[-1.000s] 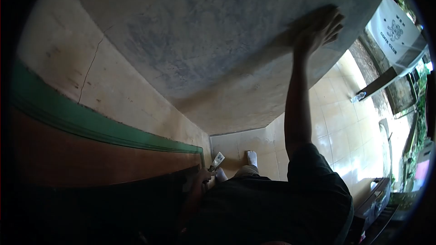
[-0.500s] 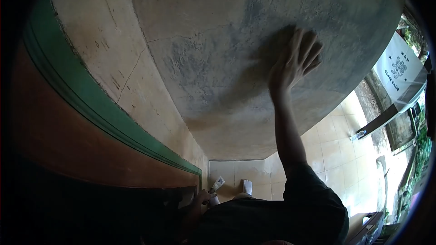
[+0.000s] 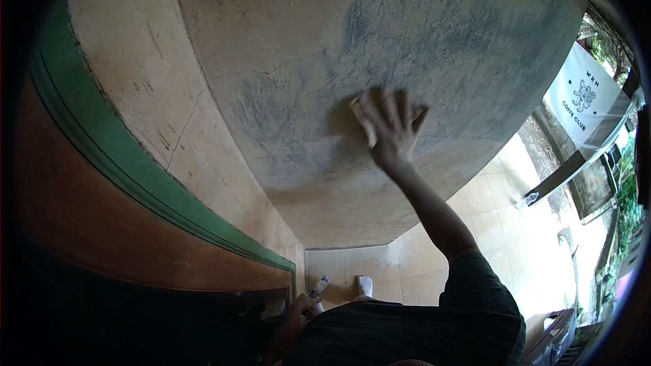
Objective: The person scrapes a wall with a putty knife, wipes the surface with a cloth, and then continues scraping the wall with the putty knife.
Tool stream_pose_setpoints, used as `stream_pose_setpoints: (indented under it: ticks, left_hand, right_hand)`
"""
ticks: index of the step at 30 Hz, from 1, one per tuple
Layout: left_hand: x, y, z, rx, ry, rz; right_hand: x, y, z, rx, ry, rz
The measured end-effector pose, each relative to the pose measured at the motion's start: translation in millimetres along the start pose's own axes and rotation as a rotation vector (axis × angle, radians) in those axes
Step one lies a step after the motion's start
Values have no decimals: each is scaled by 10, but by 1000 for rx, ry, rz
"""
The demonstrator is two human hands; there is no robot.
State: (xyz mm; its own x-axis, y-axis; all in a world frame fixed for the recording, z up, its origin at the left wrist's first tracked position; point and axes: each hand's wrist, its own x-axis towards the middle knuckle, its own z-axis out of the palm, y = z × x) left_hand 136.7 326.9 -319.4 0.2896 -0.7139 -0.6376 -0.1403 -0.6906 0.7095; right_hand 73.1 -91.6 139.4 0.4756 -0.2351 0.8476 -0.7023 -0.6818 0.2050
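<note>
My right hand (image 3: 390,132) presses against the stained grey wall (image 3: 291,102) with its fingers fanned out. Beneath the palm is a piece of sandpaper (image 3: 364,122); its yellowish edge shows by the thumb side, a brownish edge on the other, and the rest is covered. Low by the door frame, my left hand (image 3: 300,305) is closed around the handle of what looks like a putty knife (image 3: 321,285), its pale flat end pointing up and away from my body. Rough, dark blue-grey patches and fine cracks mark the wall around my right hand.
A green door frame (image 3: 135,142) and brown door (image 3: 102,203) are on the left. Tiled floor (image 3: 407,268) lies below, with my foot (image 3: 365,286) on it. At right are a plastic bottle (image 3: 527,200) and a white banner (image 3: 583,95).
My right hand has swept left and downward across the wall, and the sandpaper's edge now shows. My left hand stays low, still holding the tool. The view has shifted slightly.
</note>
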Motion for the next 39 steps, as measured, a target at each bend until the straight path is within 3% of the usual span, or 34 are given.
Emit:
stream_pose_setpoints:
  ticks: [2, 4, 6, 7, 9, 10, 12, 13, 15, 17, 19, 21, 22, 23, 24, 25, 26, 27, 28, 29, 30, 31, 32, 33, 34, 36, 38, 39]
  left_hand:
    - [-133, -34, 50, -45, 107, 174]
    - [-90, -29, 32, -62, 162, 265]
    - [100, 46, -25, -113, -56, -164]
    - [148, 188, -76, -111, -54, -163]
    - [176, 559, -179, 22, -183, -390]
    - [167, 543, -156, 23, -187, -389]
    - [176, 540, -139, -26, -231, -382]
    - [191, 546, -141, -52, -251, -378]
    - [268, 564, -180, -108, -280, -364]
    - [347, 598, -200, -175, -301, -355]
    - [271, 628, -215, -202, -315, -372]
    - [7, 1137, -399, -270, -368, -339]
    - [-147, 1365, -481, -405, -405, -275]
    - [-309, 1594, -579, -406, -399, -278]
    - [-476, 1828, -679, -609, -479, -195]
    - [-642, 2054, -756, -814, -557, -104]
    - [-812, 2261, -817, -824, -549, -98]
    - [-990, 2461, -867, -918, -509, 106]
    - [-1160, 2679, -904, -1009, -460, 316]
    - [-1352, 2966, -917, -1023, -444, 329]
    - [-1535, 3286, -908, -1145, -326, 467]
    - [-1627, 3533, -915, -1261, -201, 607]
    - [-1632, 3684, -940, -1274, -179, 619]
    - [-1620, 3808, -965, -1239, -347, 800]
    - [-1618, 3934, -998, -1184, -516, 976]
    - [-1682, 4321, -1000, -1182, -537, 1039]
    - [-1729, 4633, -968, -1174, -566, 1098]
    - [-1745, 4743, -952, -1170, -478, 1082]
  right_hand:
    - [856, 259, -546, 51, 279, 309]
    - [1488, 454, -880, 153, 447, 363]
    - [1859, 155, -1129, 103, 453, 302]
    - [1911, -43, -1135, 109, 431, 169]
    - [1798, -355, -864, 21, 95, -123]
    - [1609, -523, -820, 36, -22, -314]
    - [1101, -673, -406, 143, -93, -577]
    - [959, -644, -330, 136, -92, -579]
    - [877, -487, -411, 42, 12, -561]
    - [1208, -184, -826, -112, -102, -268]
    - [1601, 291, -942, -22, 263, 70]
    - [1752, 520, -1295, 24, 427, 175]
    - [1678, 589, -1226, 30, 427, 180]
    - [1541, 634, -1068, 143, 362, -1]
    - [1387, 645, -883, 257, 297, -186]
    - [1091, 583, -701, 197, 164, -320]
    - [711, 484, -554, 134, 32, -454]
    - [411, 395, -484, 616, 54, -471]
    - [74, 355, -543, 640, -85, -502]
    - [-141, 277, -529, 879, -130, -398]
    - [-283, 208, -513, 1116, -181, -289]
    - [-351, 134, -542, 1131, -181, -312]
    - [-388, 46, -581, 1235, -190, -148]
    - [-425, -24, -595, 1333, -201, 22]
    - [-479, -71, -585, 1349, -203, 6]
    - [-535, -146, -556, 2013, -703, 618]
    - [-386, -230, -546, 2189, -657, 616]
    - [-293, -243, -579, 2353, -597, 624]
